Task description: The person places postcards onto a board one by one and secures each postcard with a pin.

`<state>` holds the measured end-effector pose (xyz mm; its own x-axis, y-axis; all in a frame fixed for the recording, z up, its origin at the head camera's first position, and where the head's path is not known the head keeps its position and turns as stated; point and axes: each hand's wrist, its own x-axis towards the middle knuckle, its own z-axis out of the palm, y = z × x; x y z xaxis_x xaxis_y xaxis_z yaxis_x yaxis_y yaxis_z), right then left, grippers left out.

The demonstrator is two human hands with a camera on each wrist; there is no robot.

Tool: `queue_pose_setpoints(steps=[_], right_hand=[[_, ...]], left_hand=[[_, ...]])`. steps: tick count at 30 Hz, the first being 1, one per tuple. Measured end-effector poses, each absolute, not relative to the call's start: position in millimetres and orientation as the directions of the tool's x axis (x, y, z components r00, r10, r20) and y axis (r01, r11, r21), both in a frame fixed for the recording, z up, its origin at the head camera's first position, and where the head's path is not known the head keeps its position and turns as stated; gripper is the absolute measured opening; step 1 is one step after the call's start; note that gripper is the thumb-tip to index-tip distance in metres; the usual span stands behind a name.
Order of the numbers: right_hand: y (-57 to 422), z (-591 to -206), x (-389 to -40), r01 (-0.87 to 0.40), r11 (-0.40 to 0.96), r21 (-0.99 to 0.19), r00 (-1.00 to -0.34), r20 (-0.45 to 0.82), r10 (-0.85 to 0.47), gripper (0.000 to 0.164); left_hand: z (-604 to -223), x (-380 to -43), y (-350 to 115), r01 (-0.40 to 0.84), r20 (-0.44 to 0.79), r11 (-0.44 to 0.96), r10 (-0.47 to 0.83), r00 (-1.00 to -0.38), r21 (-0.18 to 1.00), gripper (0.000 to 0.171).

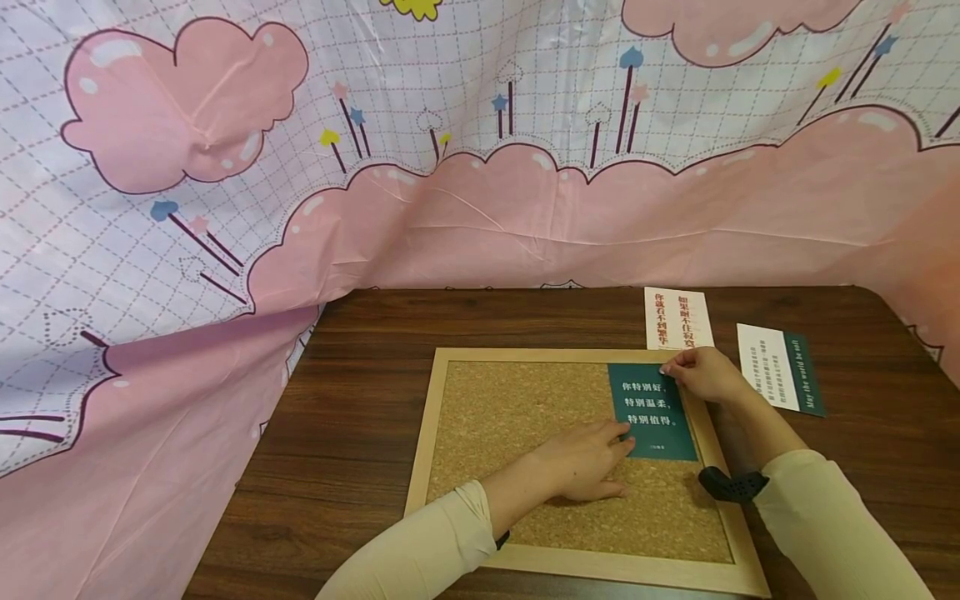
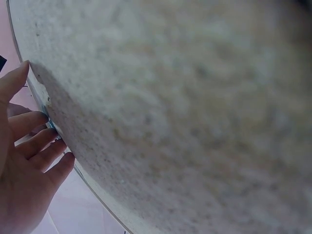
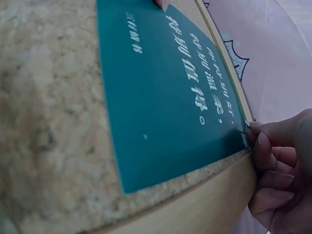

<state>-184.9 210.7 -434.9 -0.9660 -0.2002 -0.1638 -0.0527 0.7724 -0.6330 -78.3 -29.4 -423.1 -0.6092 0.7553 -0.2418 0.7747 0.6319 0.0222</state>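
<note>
We see a dark brown, wood-grain table [image 1: 352,375]; on its far part we find a white rectangular card with red characters [image 1: 671,319]; right of it we see a white-and-dark-green rectangular card [image 1: 780,371]; behind, we have a creased pink-and-white sheet [image 1: 480,208] printed with clouds.

Rough, grainy and matt, that's the cork panel [image 1: 517,425], and hugging it, a smooth wood frame [image 1: 525,356]! The green card [image 1: 651,410]: paper, smooth, barely a sheen on it. Now the tabletop [image 1: 315,467], wood-grained with a soft gloss. And the backdrop [image 1: 465,225] looks like plastic sheeting, creased and shiny! Right sleeve [image 1: 832,517]? Matt cloth. Wrist strap [image 1: 731,486], plastic-looking.
</note>
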Motion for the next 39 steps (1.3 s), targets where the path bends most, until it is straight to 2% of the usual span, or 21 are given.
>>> queue_pose_setpoints(steps=[14, 22, 39], right_hand=[[216.3, -439.6, -186.9, 0.004, 0.752, -0.659, -0.963, -0.204, -0.174, 0.029], [219.9, -440.2, -189.8, -0.013, 0.742, -0.671, -0.965, -0.186, -0.186, 0.028], [223.0, -439.9, -194.6, 0.076, 0.715, -0.695, -0.953, -0.261, -0.153, 0.030]], left_hand=[[-423.4, -77.4, -29.1, 0.774, -0.258, 0.632, 0.753, -0.605, 0.030, 0.069], [-421.9, -77.0, -29.2, 0.777, -0.254, 0.629, 0.757, -0.602, 0.035, 0.068], [-422.1, -77.0, -29.9, 0.775, -0.254, 0.632, 0.753, -0.607, 0.021, 0.068]])
